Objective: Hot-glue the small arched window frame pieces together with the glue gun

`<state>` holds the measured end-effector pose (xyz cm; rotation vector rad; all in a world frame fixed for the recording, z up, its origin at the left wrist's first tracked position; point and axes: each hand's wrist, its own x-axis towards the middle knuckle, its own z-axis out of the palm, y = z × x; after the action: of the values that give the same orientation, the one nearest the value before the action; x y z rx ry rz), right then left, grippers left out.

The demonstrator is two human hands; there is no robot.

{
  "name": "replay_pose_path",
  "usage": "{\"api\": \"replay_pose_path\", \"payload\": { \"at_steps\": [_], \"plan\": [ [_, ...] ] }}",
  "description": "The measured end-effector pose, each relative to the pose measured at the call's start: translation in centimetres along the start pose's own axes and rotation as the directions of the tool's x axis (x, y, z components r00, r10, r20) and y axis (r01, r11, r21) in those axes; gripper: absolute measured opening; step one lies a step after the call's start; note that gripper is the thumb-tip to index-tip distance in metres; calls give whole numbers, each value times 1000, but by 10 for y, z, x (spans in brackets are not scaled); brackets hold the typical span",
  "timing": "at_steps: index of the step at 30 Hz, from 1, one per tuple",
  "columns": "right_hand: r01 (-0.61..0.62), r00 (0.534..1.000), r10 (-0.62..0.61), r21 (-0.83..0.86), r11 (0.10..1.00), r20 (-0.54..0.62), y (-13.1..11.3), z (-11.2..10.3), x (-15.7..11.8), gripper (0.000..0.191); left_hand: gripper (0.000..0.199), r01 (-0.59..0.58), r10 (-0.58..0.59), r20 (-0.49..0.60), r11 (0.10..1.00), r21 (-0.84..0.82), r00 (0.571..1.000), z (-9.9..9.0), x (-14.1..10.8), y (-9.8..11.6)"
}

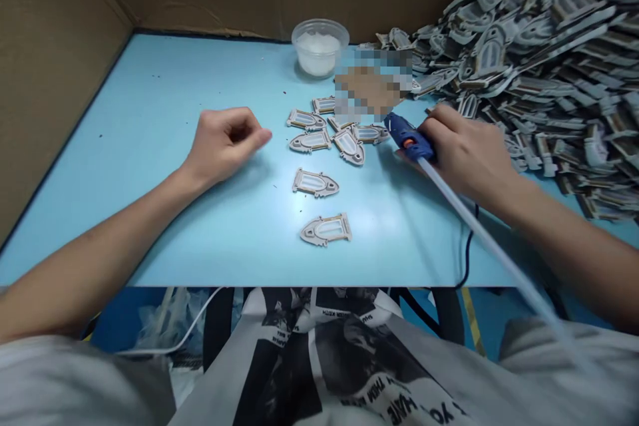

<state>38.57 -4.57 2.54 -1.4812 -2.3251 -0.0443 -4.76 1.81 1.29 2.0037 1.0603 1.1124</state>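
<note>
Your left hand (224, 146) sits over the light blue table (164, 113) at about 10 o'clock, its fingers loosely curled and holding nothing. Your right hand (469, 153), at about 2 o'clock, is closed around a blue hot glue gun (409, 138) with an orange button. A long translucent glue stick (479, 246) runs from the gun toward 5 o'clock, and a black cable (468, 246) lies beneath it. The gun's nozzle points toward 11 o'clock, near a loose cluster of arch-shaped frame pieces (309, 141), grey and tan with pale windows. Two more of these pieces (325, 229) lie apart from the cluster, nearer you at about 6 o'clock. A huge heap of similar pieces (544, 60) fills the table's far corner at 1 o'clock. A clear plastic tub (319, 46) of white contents stands at 12 o'clock, beside a blurred patch (369, 86) that hides what lies there. Cardboard walls (50, 80) edge the table.
</note>
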Motion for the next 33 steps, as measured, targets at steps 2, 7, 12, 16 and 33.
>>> {"api": "replay_pose_path", "payload": {
  "at_steps": [2,7,12,16,33],
  "plan": [
    [-63,997,65,-41,997,49,21,5,-8,52,41,-147,121,176,978,146,977,5,-7,15],
    [-105,987,95,75,992,131,73,7,-14,54,51,-273,95,522,922,275,848,22,-22,30],
    [-122,952,136,-67,990,274,54,-25,8,52,48,-234,100,522,952,197,847,31,-19,24],
    [115,982,-129,100,988,141,-28,-32,22,35,62,-243,125,494,953,183,861,29,-16,25],
    [263,902,-352,328,907,251,-119,42,97,21,26,-471,463,86,866,170,882,26,-18,30]
  ]
}}
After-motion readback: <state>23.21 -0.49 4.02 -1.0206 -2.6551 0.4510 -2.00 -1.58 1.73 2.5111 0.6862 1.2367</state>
